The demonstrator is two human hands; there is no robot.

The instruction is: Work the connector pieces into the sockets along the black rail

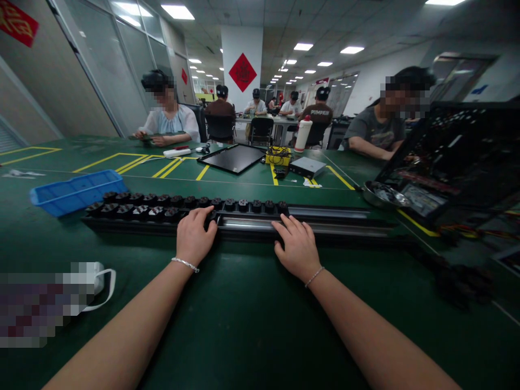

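The two-channel black rail (252,223) lies across the table (244,325), roughly along its far edge. Black knob-like parts (140,210) line its left stretch, the back row reaching past mid-rail, the front row shorter; rightward, both channels show shiny strips. The left hand (194,235) meets the front row's end, its pinch unclear; the right hand (298,246) rests on the front channel, fingers loose, gripping nothing. Toward the table's left edge sits a blue bin (77,192).

piece (212,215) at left fingers (202,211): partly hidden; dark heap (467,281): blurred, perhaps parts

Track strip (247,223): shiny mtl; blue bin (77,194): plast.
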